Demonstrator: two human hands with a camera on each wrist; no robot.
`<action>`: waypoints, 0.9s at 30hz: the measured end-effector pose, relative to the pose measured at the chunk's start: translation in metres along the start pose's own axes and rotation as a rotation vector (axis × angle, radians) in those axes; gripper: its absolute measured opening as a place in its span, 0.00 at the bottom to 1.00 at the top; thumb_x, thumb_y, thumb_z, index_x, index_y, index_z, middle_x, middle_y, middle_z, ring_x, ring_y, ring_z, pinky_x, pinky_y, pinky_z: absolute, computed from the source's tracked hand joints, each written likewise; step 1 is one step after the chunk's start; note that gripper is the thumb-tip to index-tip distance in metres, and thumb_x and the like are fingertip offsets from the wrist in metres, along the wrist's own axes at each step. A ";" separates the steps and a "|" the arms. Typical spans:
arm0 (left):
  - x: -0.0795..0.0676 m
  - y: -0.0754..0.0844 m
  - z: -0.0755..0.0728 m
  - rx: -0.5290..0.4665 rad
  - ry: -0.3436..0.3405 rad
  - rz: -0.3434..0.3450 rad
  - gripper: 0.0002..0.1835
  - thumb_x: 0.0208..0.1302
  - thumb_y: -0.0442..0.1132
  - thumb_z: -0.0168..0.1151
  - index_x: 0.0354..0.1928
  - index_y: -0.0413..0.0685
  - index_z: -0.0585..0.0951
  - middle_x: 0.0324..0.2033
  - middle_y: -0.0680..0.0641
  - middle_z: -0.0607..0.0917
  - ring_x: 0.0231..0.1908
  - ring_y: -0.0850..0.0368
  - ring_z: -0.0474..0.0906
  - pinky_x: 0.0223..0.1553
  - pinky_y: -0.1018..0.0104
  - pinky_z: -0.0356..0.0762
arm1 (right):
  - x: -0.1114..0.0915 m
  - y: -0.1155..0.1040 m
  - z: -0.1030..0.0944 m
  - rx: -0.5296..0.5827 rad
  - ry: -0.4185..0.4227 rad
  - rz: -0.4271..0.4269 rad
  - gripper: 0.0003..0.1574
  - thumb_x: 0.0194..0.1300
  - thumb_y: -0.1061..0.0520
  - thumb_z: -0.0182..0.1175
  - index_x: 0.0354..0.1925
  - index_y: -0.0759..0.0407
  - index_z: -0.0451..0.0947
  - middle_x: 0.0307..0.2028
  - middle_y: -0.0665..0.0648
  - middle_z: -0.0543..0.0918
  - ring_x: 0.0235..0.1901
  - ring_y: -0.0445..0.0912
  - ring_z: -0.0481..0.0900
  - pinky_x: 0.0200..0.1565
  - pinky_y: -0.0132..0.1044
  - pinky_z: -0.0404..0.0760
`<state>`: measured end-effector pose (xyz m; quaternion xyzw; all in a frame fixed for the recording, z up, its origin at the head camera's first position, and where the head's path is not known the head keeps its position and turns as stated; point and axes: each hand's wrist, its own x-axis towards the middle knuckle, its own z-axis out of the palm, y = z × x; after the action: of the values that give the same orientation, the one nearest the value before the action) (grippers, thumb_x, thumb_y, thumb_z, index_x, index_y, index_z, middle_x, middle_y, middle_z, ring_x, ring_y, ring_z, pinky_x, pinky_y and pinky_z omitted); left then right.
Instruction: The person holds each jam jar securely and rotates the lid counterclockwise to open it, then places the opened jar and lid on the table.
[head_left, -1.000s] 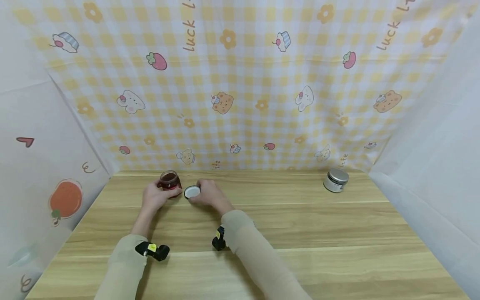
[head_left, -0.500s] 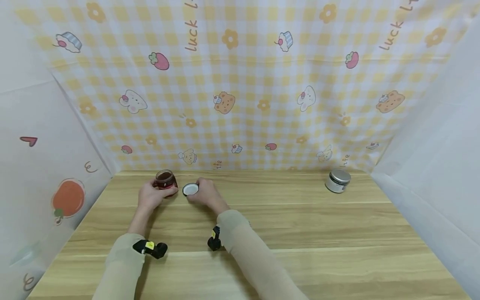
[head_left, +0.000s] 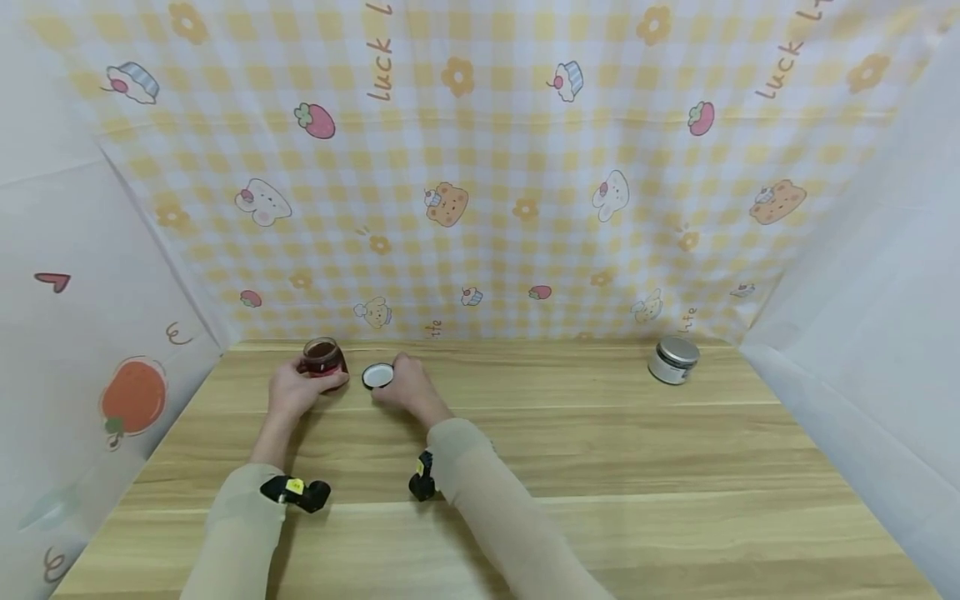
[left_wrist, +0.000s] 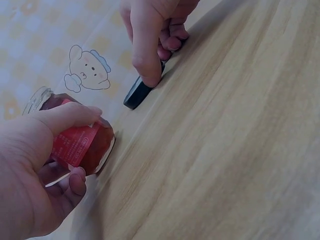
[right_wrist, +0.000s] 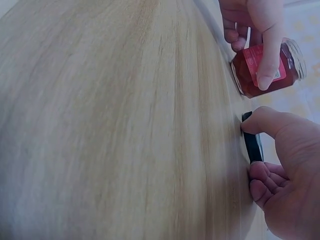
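Observation:
My left hand [head_left: 294, 390] grips an uncapped glass jar [head_left: 327, 360] of dark red jam at the back left of the table. In the left wrist view the thumb lies across the red label of the jam jar [left_wrist: 82, 145], which stands upright with its mouth uncovered. Just to the right, my right hand [head_left: 408, 387] pinches a round black-rimmed jar lid [head_left: 377, 376], its white inside facing up. The right wrist view has thumb and fingers at opposite edges of the lid [right_wrist: 252, 142], low at the tabletop. A small gap separates lid and jar.
A second jar [head_left: 673, 361], with a silver lid and pale label, stands at the back right of the wooden table [head_left: 637, 467]. Behind the table hangs a yellow checked cloth [head_left: 495, 167]; white panels flank both sides.
The left hand and the jam jar have shifted a little to the left. The right hand and lid have slid slightly left too, by less, so the gap between them is wider.

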<state>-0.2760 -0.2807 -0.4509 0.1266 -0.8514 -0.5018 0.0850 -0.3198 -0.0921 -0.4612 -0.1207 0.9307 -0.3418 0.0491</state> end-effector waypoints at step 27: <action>0.003 0.000 -0.008 -0.025 -0.027 -0.047 0.47 0.57 0.46 0.77 0.70 0.29 0.65 0.63 0.28 0.73 0.60 0.40 0.71 0.47 0.66 0.73 | 0.003 -0.005 0.006 -0.016 0.033 0.079 0.31 0.61 0.54 0.71 0.55 0.68 0.72 0.46 0.62 0.79 0.42 0.48 0.81 0.47 0.36 0.82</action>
<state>-0.2772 -0.2882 -0.4475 0.1390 -0.8430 -0.5158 0.0633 -0.3208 -0.1002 -0.4624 -0.0787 0.9380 -0.3344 0.0460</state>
